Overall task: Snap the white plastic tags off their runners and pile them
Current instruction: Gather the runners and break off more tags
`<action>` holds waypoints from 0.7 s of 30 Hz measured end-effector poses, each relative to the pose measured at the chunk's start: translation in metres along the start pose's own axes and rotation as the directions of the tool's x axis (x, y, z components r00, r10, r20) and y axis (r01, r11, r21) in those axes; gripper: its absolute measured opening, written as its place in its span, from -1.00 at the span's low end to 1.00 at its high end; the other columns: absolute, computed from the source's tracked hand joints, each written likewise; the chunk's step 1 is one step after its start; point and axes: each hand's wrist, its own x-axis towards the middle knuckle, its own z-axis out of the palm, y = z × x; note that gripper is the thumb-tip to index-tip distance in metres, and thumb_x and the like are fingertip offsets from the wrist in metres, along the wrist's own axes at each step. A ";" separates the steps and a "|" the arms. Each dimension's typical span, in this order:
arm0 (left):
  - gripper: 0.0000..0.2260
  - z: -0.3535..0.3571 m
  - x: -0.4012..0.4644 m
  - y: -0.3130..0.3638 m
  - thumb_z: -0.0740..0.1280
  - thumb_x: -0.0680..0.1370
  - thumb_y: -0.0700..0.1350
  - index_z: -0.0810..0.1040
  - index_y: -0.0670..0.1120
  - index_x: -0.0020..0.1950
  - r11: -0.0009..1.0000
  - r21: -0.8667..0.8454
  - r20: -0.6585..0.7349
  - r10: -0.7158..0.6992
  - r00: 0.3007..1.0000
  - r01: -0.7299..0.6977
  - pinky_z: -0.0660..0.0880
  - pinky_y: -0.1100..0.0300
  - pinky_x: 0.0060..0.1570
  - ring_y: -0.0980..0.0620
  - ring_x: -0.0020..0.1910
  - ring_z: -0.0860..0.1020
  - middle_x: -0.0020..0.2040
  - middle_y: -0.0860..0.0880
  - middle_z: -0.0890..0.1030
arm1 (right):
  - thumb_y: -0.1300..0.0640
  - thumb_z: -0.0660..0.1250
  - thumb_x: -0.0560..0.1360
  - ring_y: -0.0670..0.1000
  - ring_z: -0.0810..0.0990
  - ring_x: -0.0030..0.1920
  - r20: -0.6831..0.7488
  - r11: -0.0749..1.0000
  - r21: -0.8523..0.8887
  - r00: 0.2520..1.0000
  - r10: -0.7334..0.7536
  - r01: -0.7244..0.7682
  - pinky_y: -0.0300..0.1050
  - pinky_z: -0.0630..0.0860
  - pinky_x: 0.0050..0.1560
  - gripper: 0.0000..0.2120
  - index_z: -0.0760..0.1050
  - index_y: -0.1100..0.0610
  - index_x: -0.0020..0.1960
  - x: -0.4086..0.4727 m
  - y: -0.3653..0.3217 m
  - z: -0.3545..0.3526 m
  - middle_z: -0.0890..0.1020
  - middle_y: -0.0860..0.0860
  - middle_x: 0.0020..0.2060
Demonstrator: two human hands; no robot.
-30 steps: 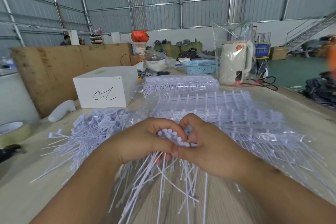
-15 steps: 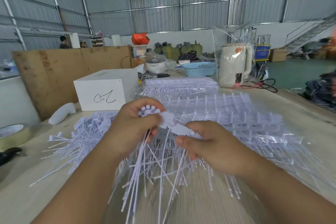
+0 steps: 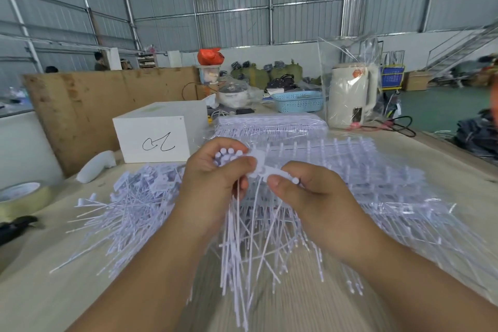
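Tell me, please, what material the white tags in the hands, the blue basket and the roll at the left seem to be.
White tags: likely matte plastic; thin, bendy tails. Blue basket: probably molded plastic, perforated walls. Roll: seemingly glossy adhesive tape, yellowish.

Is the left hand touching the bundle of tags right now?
Touching. The head view shows the left hand curled round the bundle of tags, round ends poking above its fingers.

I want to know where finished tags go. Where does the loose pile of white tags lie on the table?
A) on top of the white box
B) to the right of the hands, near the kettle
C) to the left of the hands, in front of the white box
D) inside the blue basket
C: the loose pile of tags spreads on the table left of the left hand, in front of the white box.
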 end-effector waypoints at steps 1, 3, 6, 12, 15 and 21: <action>-0.70 0.003 -0.001 0.001 0.37 0.44 -0.43 0.57 -0.03 -0.31 0.999 -0.032 -0.035 -0.008 0.999 0.006 0.30 0.31 -0.58 0.06 -0.60 0.37 -0.48 -0.03 0.45 | 0.09 0.30 0.57 -0.03 0.31 -0.41 -0.025 1.000 -0.016 0.999 -0.023 0.023 -0.26 0.25 -0.41 -0.76 0.52 0.24 -0.16 -0.001 -0.001 0.003 0.37 0.18 -0.41; -0.72 0.007 -0.003 0.002 0.36 0.44 -0.43 0.56 -0.05 -0.29 0.995 -0.091 -0.091 -0.036 0.995 0.028 0.29 0.32 -0.58 0.07 -0.60 0.36 -0.48 -0.01 0.45 | 0.08 0.29 0.58 -0.04 0.33 -0.43 -0.072 0.997 -0.063 0.996 -0.048 0.043 -0.22 0.28 -0.41 -0.77 0.53 0.19 -0.17 -0.003 -0.004 0.010 0.41 0.18 -0.42; -0.76 0.014 -0.005 0.002 0.36 0.44 -0.42 0.54 -0.08 -0.25 0.978 -0.186 -0.140 -0.120 0.983 0.093 0.29 0.35 -0.59 0.09 -0.60 0.36 -0.47 0.01 0.47 | 0.12 0.29 0.59 -0.11 0.19 -0.56 -0.178 0.999 -0.038 0.983 -0.036 0.029 -0.26 0.18 -0.54 -0.72 0.37 0.10 -0.29 -0.002 -0.007 0.013 0.26 -0.10 -0.59; -0.76 0.017 -0.006 -0.004 0.35 0.46 -0.40 0.56 -0.06 -0.25 0.950 -0.246 -0.159 -0.234 0.959 0.191 0.28 0.37 -0.61 0.10 -0.60 0.36 -0.47 0.02 0.48 | 0.09 0.29 0.58 -0.11 0.16 -0.58 -0.196 0.993 -0.105 0.977 -0.081 0.062 -0.28 0.15 -0.54 -0.70 0.35 0.02 -0.32 0.000 -0.010 0.009 0.22 -0.08 -0.63; -0.75 0.013 -0.003 -0.004 0.35 0.45 -0.42 0.56 -0.07 -0.25 0.964 -0.211 -0.172 -0.201 0.964 0.164 0.30 0.34 -0.61 0.09 -0.59 0.37 -0.46 0.01 0.49 | 0.08 0.27 0.59 -0.12 0.16 -0.62 -0.166 0.994 -0.099 0.984 -0.065 0.049 -0.28 0.14 -0.56 -0.73 0.39 0.13 -0.27 -0.003 -0.010 0.005 0.22 -0.08 -0.66; -0.68 -0.001 0.000 0.003 0.37 0.43 -0.42 0.59 -0.01 -0.34 0.991 -0.033 0.037 -0.129 0.991 0.130 0.28 0.34 -0.59 0.08 -0.61 0.36 -0.46 -0.02 0.48 | 0.03 0.28 0.56 -0.15 0.21 -0.63 -0.127 0.996 -0.080 0.991 -0.037 0.027 -0.31 0.18 -0.54 -0.77 0.47 0.08 -0.24 0.000 -0.008 -0.003 0.30 -0.11 -0.65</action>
